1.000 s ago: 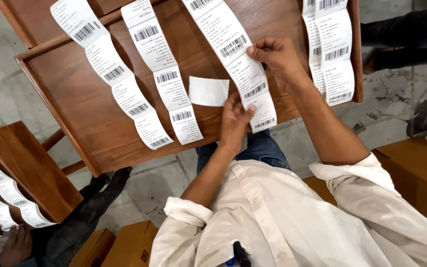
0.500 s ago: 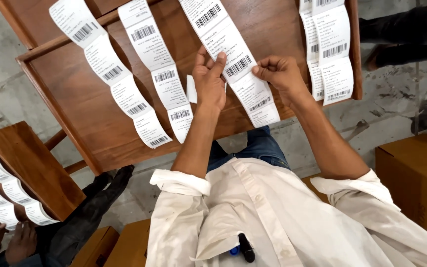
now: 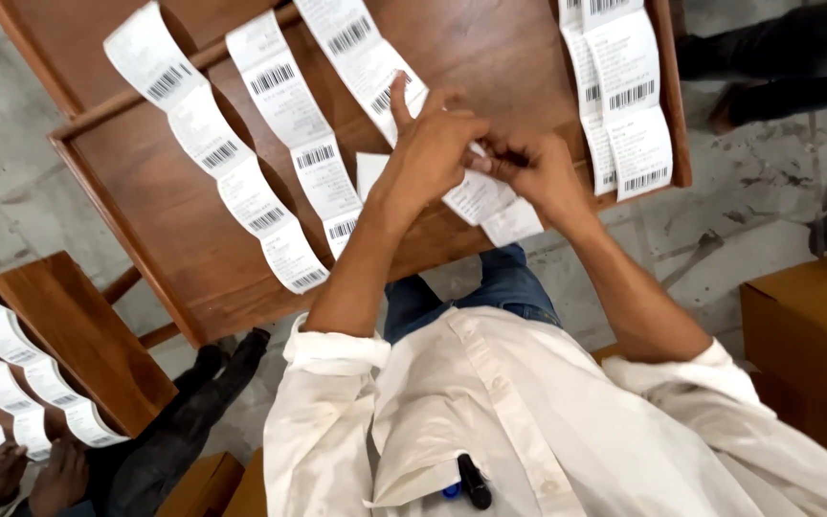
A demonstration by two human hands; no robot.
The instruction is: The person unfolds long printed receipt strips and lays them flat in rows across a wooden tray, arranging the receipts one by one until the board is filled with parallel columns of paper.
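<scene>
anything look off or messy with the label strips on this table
Mostly tidy. The strip under both hands is kinked and hangs over the table edge, and one loose white label lies apart from the strips, partly under the left hand.

Four label strips lay side by side across the worktop (image 3: 145,220). Both hands met over the third label strip (image 3: 476,196), with the far-left strip (image 3: 212,158) and second strip (image 3: 303,144) to their left, the fourth strip (image 3: 624,105) to their right.

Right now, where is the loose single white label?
In the head view, the loose white label lies mid-table, mostly hidden under the left hand, between two barcode label strips.
</scene>
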